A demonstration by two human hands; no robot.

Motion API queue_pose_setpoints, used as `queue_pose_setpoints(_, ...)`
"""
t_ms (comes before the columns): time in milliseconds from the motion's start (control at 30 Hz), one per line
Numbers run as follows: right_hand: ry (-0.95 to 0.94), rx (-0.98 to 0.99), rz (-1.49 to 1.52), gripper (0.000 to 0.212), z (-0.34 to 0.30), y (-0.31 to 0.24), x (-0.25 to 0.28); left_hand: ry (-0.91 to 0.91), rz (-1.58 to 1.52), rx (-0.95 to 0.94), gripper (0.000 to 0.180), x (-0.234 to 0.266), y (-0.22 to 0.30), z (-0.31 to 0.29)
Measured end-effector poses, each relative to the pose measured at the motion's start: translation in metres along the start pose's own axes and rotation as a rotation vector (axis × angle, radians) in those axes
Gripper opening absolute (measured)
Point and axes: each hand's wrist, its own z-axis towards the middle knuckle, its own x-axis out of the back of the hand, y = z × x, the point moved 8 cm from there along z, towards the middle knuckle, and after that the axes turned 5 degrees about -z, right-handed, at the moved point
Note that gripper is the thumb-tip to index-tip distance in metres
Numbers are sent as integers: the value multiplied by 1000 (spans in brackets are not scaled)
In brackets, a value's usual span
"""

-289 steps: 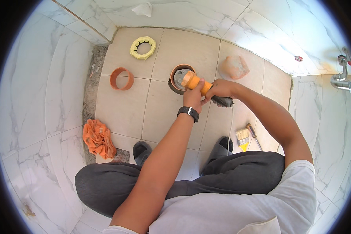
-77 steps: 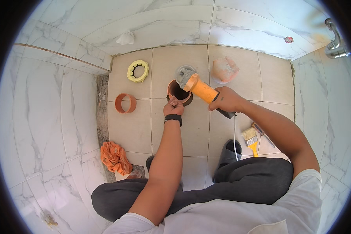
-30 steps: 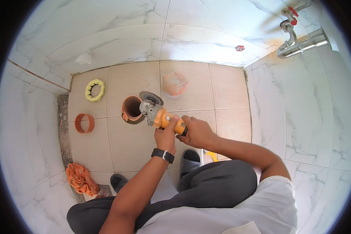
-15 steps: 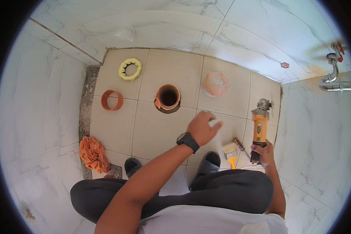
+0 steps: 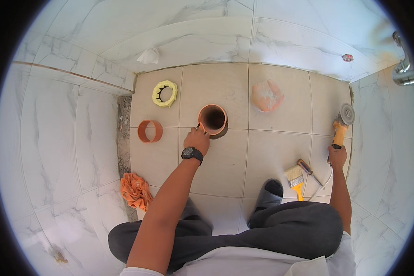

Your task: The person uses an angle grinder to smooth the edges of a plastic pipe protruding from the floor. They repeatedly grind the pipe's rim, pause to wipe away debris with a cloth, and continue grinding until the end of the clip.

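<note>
An orange plastic pipe (image 5: 213, 106) stands up out of a hole in the tiled floor, its mouth open and dark inside. My left hand (image 5: 197, 140), with a black watch at the wrist, grips the near left edge of this pipe where the rim is broken. Its fingertips are partly hidden against the pipe. Off to the right, my right hand (image 5: 337, 155) is wrapped round the rear end of a yellow angle grinder (image 5: 339, 133). The grinder's round disc (image 5: 347, 113) points away from me, close to the right wall.
Left of the pipe lie an orange pipe ring (image 5: 144, 132) and a yellow ring (image 5: 159, 100). An orange rag (image 5: 135, 189) lies near my left foot. Beyond the pipe is a pinkish bundle (image 5: 267, 96). A paintbrush (image 5: 295, 178) and a screwdriver-like tool (image 5: 309, 172) lie by my right foot.
My left hand has moved left from open air onto the pipe's edge. My right hand has carried the grinder right and forward, and its disc now shows face-on. The view has shifted.
</note>
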Motion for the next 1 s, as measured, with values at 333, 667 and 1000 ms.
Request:
queue_pose_setpoints(333, 100, -30, -181, 51, -1, 0, -8, -100, -53, 64, 38, -21, -28, 36)
queue_pose_setpoints(667, -29, -164, -81, 53, -1, 12, -15, -221, -2060, 532, 27, -32, 28, 7)
queue_pose_setpoints(1000, -68, -123, -186, 80, 31, 54, -50, -368, -452, -52, 45, 174, -129, -26)
